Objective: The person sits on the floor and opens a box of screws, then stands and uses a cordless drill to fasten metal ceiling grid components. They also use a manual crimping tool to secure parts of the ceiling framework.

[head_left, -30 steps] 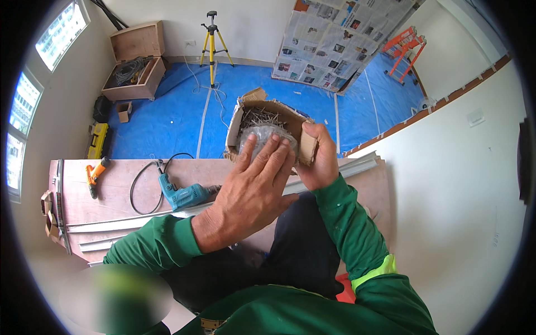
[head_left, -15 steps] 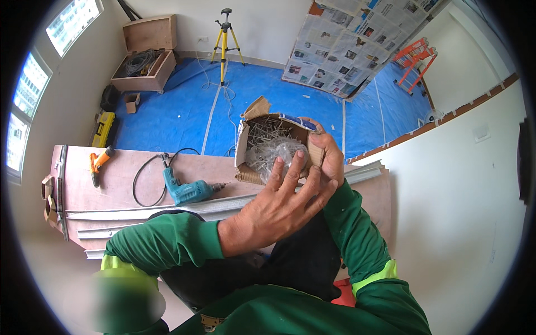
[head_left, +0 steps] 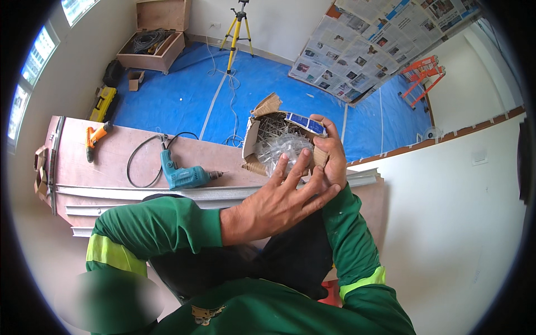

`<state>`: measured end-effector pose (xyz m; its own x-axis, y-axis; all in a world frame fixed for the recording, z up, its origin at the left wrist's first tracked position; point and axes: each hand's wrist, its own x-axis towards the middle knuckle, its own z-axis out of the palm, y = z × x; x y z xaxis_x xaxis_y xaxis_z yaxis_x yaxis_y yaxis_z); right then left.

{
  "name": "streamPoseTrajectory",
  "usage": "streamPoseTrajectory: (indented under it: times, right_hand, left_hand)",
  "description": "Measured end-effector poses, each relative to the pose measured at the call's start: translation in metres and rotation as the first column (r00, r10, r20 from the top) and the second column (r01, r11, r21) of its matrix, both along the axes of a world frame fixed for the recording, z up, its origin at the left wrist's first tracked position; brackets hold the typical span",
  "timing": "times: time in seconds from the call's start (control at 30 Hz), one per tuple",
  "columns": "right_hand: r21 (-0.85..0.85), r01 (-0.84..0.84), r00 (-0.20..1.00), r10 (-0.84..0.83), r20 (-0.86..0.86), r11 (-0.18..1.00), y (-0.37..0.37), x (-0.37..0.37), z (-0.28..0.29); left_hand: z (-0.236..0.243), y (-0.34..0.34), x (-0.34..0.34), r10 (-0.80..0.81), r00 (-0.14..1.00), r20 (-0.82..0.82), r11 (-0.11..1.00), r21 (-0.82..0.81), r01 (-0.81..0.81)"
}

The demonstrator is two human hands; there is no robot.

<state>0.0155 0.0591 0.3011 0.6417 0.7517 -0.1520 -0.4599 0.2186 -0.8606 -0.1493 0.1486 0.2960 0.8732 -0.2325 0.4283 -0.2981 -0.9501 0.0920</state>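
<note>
Right hand grip: right hand is clasping the near right corner of the cardboard box, fingers curling over its rim, holding it up in front of the chest.
Left hand grip: left hand is hovering with fingers spread wide and holding nothing, its fingertips just touching the clear plastic bag.
Box contents: bag is lying crumpled on a heap of thin metal pieces, too small to tell apart.
Key relation: bag is sitting just ahead of the left fingertips, so the left hand is nearer.
Box position: it is hanging above the wooden board, right of the blue drill.
</note>
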Motion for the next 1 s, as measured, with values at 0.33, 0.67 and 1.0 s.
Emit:
streamPoseTrajectory:
  times: [0.33,0.67,1.0]
  right_hand:
    - [-0.051,0.05,0.998,-0.049,0.029,0.997,-0.004,-0.0015,-0.0008]
    - [-0.161,0.065,0.995,-0.052,0.084,0.985,-0.0046,-0.0044,0.0008]
    - [-0.095,-0.011,0.999,0.007,-0.042,0.995,-0.0023,-0.0024,0.0017]
  left_hand:
    - [-0.0081,-0.0033,0.0007,-0.002,1.0,0.031,0.999,-0.034,0.003]
    - [-0.0066,-0.0071,-0.0038,0.017,0.999,0.029,0.999,-0.031,-0.016]
    - [-0.0091,-0.0074,-0.0052,0.007,0.999,0.049,0.999,-0.045,-0.005]
